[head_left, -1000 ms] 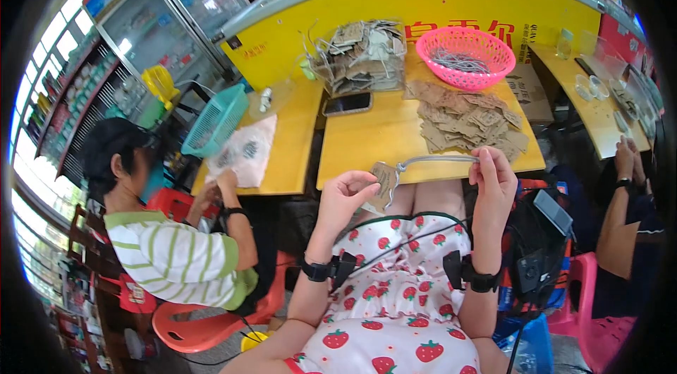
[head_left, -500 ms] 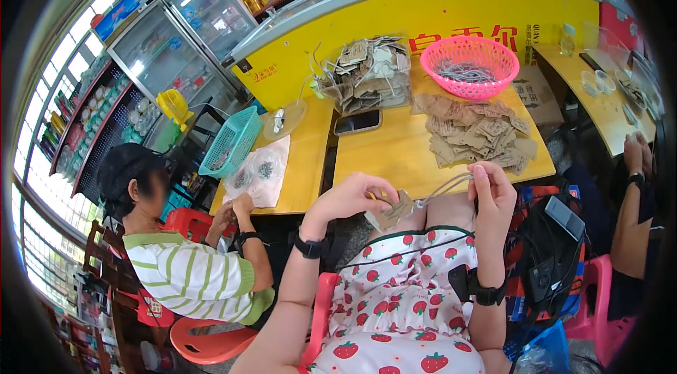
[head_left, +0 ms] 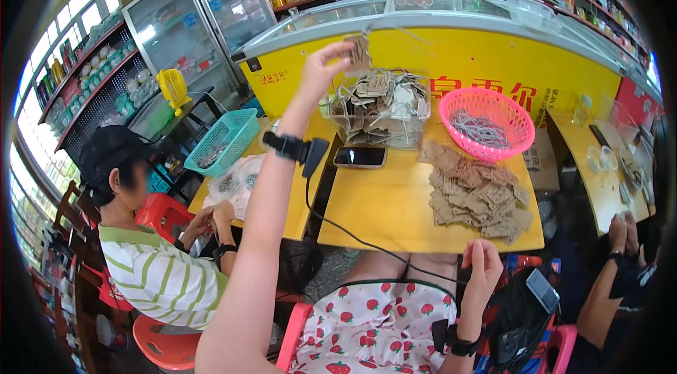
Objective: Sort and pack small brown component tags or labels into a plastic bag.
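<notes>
High over the back of the table, my left hand (head_left: 326,67) is closed on a brown cardboard tag (head_left: 358,53); a pale cord trails from it to the right. Right below stands a clear plastic bin (head_left: 405,138) heaped with corded tags. My right hand (head_left: 484,267) hovers above my lap near the table's front edge, fingers curled together, with nothing visible in them. Loose brown tags (head_left: 479,197) lie piled at the table's right. Behind them a pink basket (head_left: 523,123) contains grey-white cords (head_left: 479,128).
A phone (head_left: 360,157) lies in front of the bin on the yellow table (head_left: 374,212). To the left, a person (head_left: 159,247) works beside a teal basket (head_left: 233,135). Another person's hands (head_left: 624,231) show at far right. A black cable (head_left: 352,233) hangs from my left wrist.
My left hand has risen from my lap, carrying the tag forward and up over the bin. My right hand has let go of the cord and dropped lower.
</notes>
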Demonstrator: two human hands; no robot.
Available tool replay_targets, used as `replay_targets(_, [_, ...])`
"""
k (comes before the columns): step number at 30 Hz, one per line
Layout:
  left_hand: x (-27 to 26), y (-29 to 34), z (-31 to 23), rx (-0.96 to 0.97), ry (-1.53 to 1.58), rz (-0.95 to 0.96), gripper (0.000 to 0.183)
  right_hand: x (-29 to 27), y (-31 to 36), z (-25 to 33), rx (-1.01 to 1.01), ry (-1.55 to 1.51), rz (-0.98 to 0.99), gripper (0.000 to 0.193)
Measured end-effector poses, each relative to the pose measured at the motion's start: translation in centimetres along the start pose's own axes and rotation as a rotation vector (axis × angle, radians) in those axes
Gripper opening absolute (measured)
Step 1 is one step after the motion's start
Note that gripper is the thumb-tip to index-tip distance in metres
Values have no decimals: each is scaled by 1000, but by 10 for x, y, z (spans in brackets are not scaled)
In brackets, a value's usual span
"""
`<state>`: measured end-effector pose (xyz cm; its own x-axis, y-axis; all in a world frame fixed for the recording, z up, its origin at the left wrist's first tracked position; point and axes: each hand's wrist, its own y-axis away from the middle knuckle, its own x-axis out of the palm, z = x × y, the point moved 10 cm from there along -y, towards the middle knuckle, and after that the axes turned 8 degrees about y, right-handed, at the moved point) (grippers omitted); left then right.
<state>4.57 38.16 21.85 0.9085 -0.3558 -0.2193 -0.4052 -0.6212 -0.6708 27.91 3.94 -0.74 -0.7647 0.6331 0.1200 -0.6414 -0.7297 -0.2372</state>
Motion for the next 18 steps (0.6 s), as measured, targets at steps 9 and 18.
replay_targets(9, [-40,-98,151,-559,-193,43,45,15,-42,-6,181,42,109,17])
replay_targets(18, [-20,-98,247,-704,-539,92,62,24,-88,-45,220,261,300,12])
